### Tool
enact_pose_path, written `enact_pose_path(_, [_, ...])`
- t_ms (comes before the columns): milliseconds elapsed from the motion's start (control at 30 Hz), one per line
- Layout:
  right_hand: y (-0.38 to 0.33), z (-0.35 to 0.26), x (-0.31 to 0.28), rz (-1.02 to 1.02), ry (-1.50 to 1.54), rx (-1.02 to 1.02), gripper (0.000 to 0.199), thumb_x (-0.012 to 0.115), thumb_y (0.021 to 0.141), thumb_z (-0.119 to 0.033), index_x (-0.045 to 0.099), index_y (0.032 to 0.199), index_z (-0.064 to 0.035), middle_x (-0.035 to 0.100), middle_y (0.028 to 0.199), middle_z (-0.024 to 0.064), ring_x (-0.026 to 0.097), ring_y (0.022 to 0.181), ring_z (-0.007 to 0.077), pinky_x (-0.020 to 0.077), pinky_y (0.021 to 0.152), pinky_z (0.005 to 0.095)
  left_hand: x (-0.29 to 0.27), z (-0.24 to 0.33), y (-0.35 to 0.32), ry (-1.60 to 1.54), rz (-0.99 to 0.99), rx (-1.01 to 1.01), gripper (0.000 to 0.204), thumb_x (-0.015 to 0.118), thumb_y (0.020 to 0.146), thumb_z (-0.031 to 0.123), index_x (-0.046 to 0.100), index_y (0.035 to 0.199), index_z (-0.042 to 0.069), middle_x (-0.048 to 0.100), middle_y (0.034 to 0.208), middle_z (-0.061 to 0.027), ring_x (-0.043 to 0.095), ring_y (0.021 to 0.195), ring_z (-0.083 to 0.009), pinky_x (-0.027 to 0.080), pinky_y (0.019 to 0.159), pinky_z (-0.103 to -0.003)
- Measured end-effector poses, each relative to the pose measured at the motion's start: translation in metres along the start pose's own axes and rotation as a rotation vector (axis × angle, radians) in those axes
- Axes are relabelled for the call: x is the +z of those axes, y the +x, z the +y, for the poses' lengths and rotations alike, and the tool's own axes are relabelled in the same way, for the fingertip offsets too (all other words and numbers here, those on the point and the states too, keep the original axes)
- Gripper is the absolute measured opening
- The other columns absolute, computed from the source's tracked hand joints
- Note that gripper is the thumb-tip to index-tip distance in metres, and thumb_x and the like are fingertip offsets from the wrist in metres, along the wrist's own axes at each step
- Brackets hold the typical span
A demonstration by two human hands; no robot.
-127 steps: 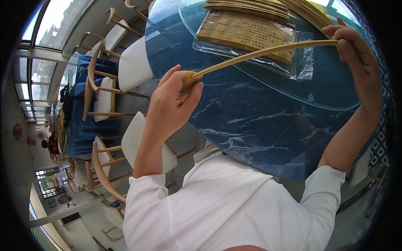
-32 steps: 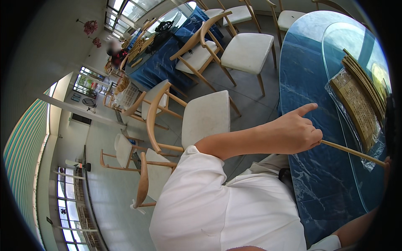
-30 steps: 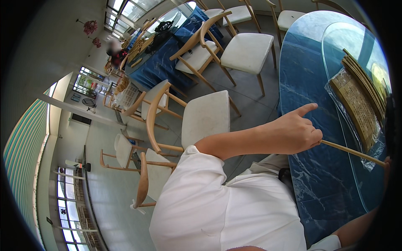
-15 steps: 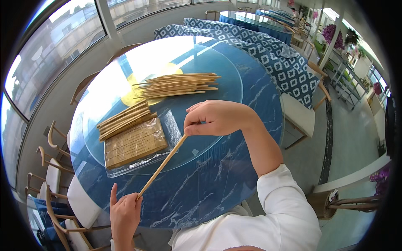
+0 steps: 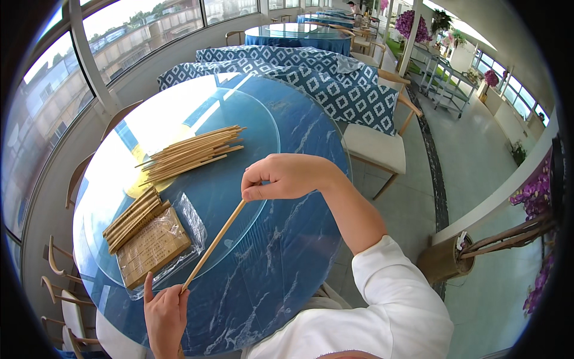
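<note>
Between my two hands a long pale wooden chopstick slants over the near part of the round table. My right hand pinches its upper end, with the wrist bent over. Around the lower end the fingers of my left hand are closed, the index finger pointing up. A loose pile of similar chopsticks lies farther back on the glass turntable. Left of the held stick are a clear plastic bag with a flat brown printed pack in it and several narrow brown printed sleeves stacked beside it.
The blue marbled table carries the turntable and a strong window glare. Patterned blue cloth drapes behind it. A white-seated chair stands to the right, a potted plant beyond my right arm, and more chairs at the lower left.
The whole view has turned to the right, so the table and piles sit farther left. Both hands keep their hold on the chopstick, with little visible change in their grip.
</note>
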State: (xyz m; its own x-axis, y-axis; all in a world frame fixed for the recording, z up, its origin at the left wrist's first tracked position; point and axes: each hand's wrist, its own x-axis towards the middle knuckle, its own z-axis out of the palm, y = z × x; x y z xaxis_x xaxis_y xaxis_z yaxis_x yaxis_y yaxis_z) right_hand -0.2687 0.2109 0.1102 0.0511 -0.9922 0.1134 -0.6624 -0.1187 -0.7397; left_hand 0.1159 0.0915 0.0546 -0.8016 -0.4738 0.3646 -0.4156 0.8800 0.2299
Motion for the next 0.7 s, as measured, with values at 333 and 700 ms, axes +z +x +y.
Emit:
enact_pose_path(333, [0.0017,-0.0014,0.0026,-0.038,-0.012,0.012,0.026,0.069,0.104,-0.028,0.077,0.106,-0.0033,0.069,0.086,0.005,0.063,0.075,0.0169,0.0499,0.069,0.0324,-0.0047,0.0035,-0.0052,0.01,0.0,-0.007,0.009,0.075,0.094,0.006,0.068,0.091,0.003,0.073,0.076,-0.0112,0.072,0.071,-0.0276,0.038,0.123,-0.054])
enact_pose_path(700, [-0.0004,0.0029,0.0037,-0.023,-0.038,-0.046,0.03,0.066,0.105,-0.033,0.077,0.108,-0.0053,0.07,0.078,0.004,0.06,0.067,0.016,0.047,0.063,0.0325,-0.0027,0.0041,-0.0075,0.022,-0.019,-0.036,0.008,0.073,0.096,0.008,0.069,0.091,0.003,0.072,0.072,-0.0104,0.072,0.07,-0.0267,0.035,0.125,-0.054])
